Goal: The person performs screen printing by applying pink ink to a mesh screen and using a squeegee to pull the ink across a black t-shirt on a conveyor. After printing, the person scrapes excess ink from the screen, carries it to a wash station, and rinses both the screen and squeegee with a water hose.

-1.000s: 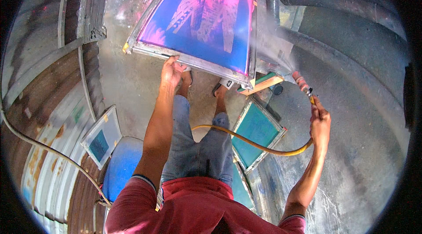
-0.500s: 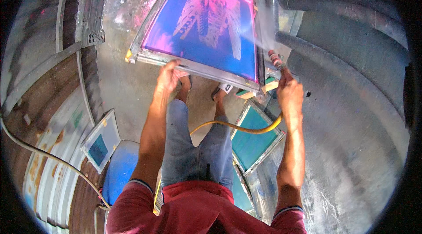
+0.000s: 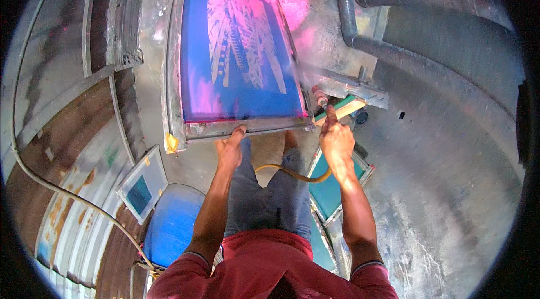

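A large screen-printing frame (image 3: 194,82) with blue mesh is tilted up before me, and a pale, striped pattern shows across its middle. Its near bar is gripped by my left hand (image 3: 230,150), thumb over the top edge. At the frame's near right corner, my right hand (image 3: 337,140) is closed round a spray nozzle (image 3: 320,96) with a reddish tip. From that hand a yellow hose (image 3: 298,175) curves left across my legs. Faint spray blurs the mesh's right edge. Pink light falls over the upper part of the mesh.
A teal-meshed frame (image 3: 326,189) leans by my right leg, below a wood-edged green piece (image 3: 343,109). Left stand a small frame (image 3: 143,184), a blue barrel (image 3: 175,223) and corrugated sheet (image 3: 73,231) with a hose (image 3: 73,195) across it. Dark pipes (image 3: 427,57) run along the right.
The frame has turned and shifted left and nearer, with my left hand still on its bar. My right hand and the nozzle have come left and lower; the spray is fainter.
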`<move>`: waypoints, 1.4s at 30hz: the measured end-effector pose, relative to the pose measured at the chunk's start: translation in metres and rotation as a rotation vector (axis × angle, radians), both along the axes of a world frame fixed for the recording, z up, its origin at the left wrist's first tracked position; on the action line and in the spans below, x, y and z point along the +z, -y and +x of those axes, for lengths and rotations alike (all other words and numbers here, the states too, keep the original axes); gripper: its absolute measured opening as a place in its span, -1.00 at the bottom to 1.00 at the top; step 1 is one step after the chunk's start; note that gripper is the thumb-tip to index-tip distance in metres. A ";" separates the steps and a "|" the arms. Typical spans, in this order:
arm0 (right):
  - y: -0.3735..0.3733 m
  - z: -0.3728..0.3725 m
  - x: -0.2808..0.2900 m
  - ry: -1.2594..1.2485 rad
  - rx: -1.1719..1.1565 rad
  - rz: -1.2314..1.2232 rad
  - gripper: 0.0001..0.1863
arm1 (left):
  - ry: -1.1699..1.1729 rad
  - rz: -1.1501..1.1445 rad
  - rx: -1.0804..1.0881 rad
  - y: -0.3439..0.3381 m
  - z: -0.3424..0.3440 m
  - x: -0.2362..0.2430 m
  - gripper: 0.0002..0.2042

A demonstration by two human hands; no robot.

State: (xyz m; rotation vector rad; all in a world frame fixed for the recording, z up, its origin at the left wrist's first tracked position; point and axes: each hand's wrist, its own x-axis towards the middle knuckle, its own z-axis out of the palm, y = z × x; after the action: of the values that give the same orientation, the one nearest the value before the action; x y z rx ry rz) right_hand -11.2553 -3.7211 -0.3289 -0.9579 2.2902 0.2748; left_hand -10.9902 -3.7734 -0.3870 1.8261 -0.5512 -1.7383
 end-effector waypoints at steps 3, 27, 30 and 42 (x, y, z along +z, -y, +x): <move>0.018 0.003 -0.013 0.082 -0.019 -0.036 -0.54 | -0.070 -0.052 0.052 -0.003 -0.006 0.001 -0.85; 0.127 -0.034 -0.042 -0.009 0.116 -0.263 -0.69 | 0.154 -0.115 -0.334 -0.016 -0.015 0.008 -0.82; 0.132 -0.035 -0.049 -0.020 0.108 -0.231 -0.67 | 0.139 -0.225 -0.264 -0.032 -0.015 -0.005 -0.81; 0.137 -0.056 -0.078 0.002 0.083 -0.183 -0.67 | 0.122 -0.012 -0.146 -0.024 -0.019 0.002 -0.82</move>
State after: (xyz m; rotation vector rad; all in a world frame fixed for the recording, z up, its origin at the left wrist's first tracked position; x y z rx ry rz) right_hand -11.3116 -3.8579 -0.4068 -1.1464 2.3070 0.0995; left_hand -11.0087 -3.7495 -0.3853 1.9352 -0.7596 -1.7193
